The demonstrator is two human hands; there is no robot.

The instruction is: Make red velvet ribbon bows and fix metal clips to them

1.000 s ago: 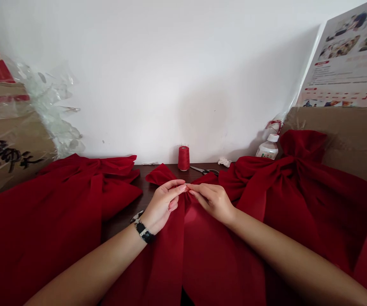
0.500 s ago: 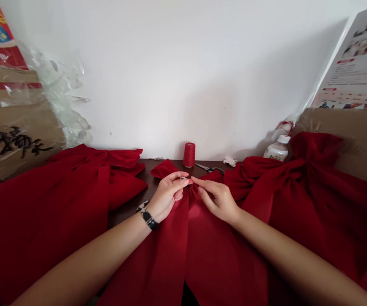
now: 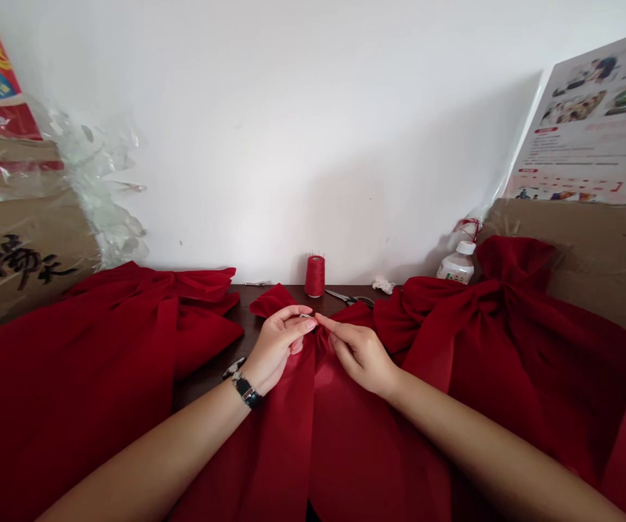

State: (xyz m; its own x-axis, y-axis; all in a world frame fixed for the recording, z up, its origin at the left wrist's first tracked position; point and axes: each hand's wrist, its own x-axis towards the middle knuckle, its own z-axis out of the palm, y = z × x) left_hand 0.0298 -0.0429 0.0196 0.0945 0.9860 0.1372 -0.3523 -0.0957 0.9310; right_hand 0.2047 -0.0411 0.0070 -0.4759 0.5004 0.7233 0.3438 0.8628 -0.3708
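Observation:
My left hand [image 3: 276,346], with a black-strapped watch [image 3: 246,390] at the wrist, pinches a small silvery clip-like piece [image 3: 306,315] between thumb and fingers. What kind of piece it is cannot be made out fully. Its tip meets the index fingertip of my right hand [image 3: 364,355]. The right fingers are bent against the gathered middle of a red fabric bow [image 3: 285,428], whose long tails hang toward me. The knot is partly hidden behind both hands.
Behind the hands stand a red thread spool [image 3: 315,276] with needles on top, scissors [image 3: 350,297], a metal clip [image 3: 257,283] and a crumpled white scrap [image 3: 383,286]. Other red bows lie left [image 3: 122,341] and right [image 3: 508,319]. A white bottle [image 3: 456,262] and cardboard boxes [image 3: 24,210] flank the wall.
The whole view has shifted slightly, so everything sits a little lower and more to the left. Both hands keep nearly the same pose at the bow's middle.

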